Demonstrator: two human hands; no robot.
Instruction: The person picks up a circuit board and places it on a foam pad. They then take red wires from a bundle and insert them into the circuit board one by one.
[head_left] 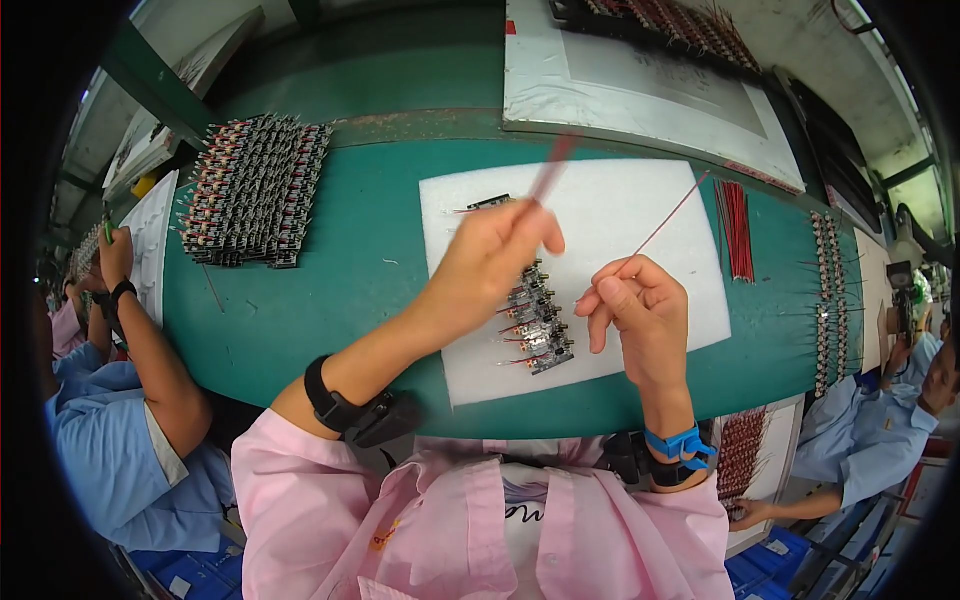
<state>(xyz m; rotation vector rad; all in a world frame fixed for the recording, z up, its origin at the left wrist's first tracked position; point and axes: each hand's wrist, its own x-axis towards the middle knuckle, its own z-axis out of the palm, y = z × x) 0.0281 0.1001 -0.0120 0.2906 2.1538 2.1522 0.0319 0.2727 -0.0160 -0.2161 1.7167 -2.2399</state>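
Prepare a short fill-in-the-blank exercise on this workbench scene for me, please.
1. The right hand holds a thin wire that is coloured ____.
2. The strap nearest that hand, on the same wrist, is coloured ____.
3. In the picture, the large stack of circuit boards is to the ____ of the foam-like sheet.
4. In the picture, the bundle of red wires is to the ____ of that sheet.

Missing words: red; blue; left; right.
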